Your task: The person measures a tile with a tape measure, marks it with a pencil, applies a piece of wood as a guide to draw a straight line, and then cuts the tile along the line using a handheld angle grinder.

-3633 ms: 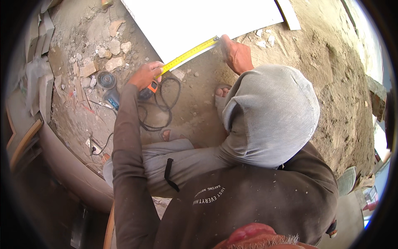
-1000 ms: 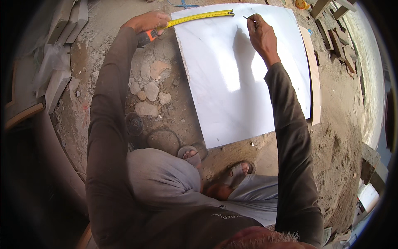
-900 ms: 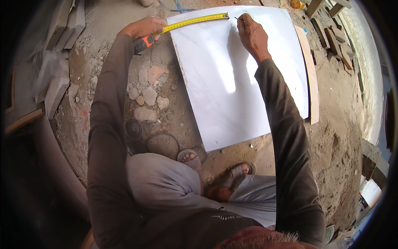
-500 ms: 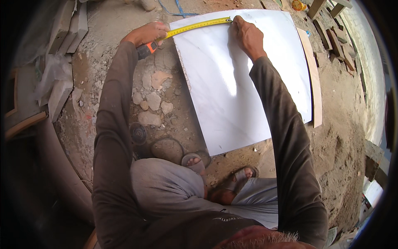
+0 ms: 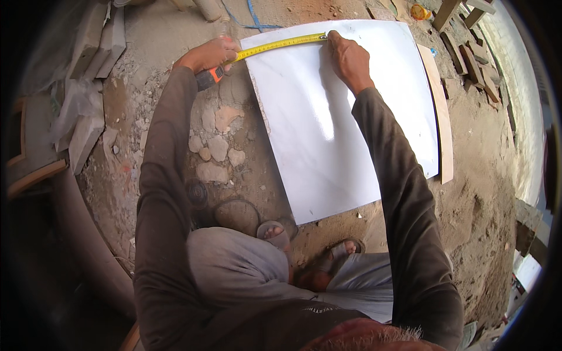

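My left hand [image 5: 212, 55] grips an orange-and-black tape measure [image 5: 210, 78] just off the upper left corner of a glossy white panel [image 5: 316, 134]. The yellow blade [image 5: 278, 44] stretches right along the panel's far edge. At the blade's metal end, my right hand [image 5: 350, 61] is closed, resting over the panel; the thin pointed tool seen in its fingers a second ago is mostly hidden by them now. Under the panel's right side shows a pale wooden board [image 5: 445, 140].
Broken stone pieces [image 5: 218, 149] and a dark round tool [image 5: 197, 193] with a cord loop lie left of the panel. Grey slabs [image 5: 88, 41] are stacked at the left, timber offcuts [image 5: 471, 64] at the upper right. My sandalled feet [image 5: 275, 233] are at the near edge.
Since the first frame my arms have reached forward to the panel's far edge with the tape. Over the last second my right hand has moved left onto the blade's end.
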Available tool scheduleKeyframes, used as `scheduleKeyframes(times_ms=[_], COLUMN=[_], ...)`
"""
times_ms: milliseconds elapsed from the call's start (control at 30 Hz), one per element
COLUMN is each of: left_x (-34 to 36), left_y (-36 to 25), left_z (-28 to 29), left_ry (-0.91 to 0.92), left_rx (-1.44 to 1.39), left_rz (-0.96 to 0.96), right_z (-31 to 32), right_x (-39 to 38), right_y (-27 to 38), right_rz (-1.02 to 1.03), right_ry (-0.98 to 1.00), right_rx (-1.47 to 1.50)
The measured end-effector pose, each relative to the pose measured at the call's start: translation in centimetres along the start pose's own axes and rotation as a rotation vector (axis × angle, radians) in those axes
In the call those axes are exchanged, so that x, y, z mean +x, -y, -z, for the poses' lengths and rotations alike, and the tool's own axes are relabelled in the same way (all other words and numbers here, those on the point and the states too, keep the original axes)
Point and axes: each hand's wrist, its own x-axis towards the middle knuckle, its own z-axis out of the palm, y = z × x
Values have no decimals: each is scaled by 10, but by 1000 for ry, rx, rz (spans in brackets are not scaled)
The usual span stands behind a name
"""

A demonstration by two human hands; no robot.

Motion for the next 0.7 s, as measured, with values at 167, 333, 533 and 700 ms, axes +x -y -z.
scheduleKeyframes(times_ms=[167,333,533,700], left_x=[0,-4,0,3], left_y=[-11,-5,-1,-2], left_z=[-2,2,3,4], left_ry=[-11,15,16,25], left_rx=[10,3,38,76], left_rz=[27,62,51,3], right_z=[0,5,6,6], right_x=[7,-4,13,5], right_y=[-4,2,6,3], right_rz=[-9,-34,-31,-47], right_ry=[1,27,44,9], right_rx=[-37,28,-23,8])
